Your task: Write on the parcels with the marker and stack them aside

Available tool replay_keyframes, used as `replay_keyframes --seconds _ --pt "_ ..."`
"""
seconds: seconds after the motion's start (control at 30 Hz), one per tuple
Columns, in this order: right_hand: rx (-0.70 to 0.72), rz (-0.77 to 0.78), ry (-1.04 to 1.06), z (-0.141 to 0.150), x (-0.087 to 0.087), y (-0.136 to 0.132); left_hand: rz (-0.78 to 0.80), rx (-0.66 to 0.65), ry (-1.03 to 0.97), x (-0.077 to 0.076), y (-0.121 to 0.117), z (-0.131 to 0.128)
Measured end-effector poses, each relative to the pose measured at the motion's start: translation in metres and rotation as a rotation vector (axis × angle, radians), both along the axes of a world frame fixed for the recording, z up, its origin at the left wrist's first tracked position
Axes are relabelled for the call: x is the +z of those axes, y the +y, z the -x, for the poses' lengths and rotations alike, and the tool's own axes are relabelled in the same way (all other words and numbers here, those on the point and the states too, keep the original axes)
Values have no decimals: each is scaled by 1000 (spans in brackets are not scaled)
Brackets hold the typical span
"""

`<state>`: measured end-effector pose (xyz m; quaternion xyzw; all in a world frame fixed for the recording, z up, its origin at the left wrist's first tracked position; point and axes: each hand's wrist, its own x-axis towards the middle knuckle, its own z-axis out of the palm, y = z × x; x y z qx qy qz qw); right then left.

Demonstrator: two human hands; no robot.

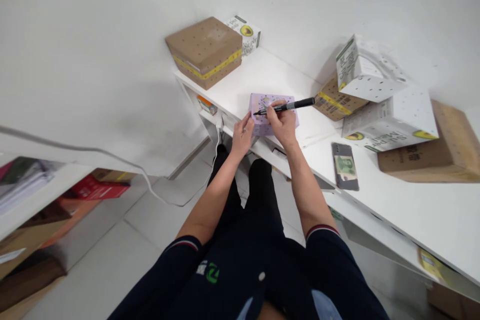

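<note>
A small light-purple box (275,102) with dark spots lies near the front edge of the white counter. My left hand (242,136) grips its left side, with thumb and fingertips against the edge. My right hand (283,124) is closed round a black marker pen (300,104). The pen slants down to the left, and its tip is at the top of the box near my left fingertips. Whether the tip touches the surface I cannot tell. The lower part of my right hand rests over the right portion of the box and hides some of it.
A taped brown carton (206,45) and an avocado-printed box (247,32) stand at the counter's back left. On the right are stacked white boxes (393,115) and brown cartons (446,145). A phone (339,150) lies nearby. A white cable (146,180) hangs at the left.
</note>
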<state>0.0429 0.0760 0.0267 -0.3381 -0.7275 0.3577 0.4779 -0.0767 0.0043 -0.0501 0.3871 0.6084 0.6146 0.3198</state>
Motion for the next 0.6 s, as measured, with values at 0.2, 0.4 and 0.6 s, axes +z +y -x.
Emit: replay_keyframes --seconds 0.2,0.4,0.6 --pt "2 -2 9 0 2 -2 -13 5 -21 1 -1 0" --pt "-25 -19 -1 1 2 -1 -20 0 -17 3 -1 -1" --pt "3 12 -1 -2 -2 2 -29 0 8 2 0 -1"
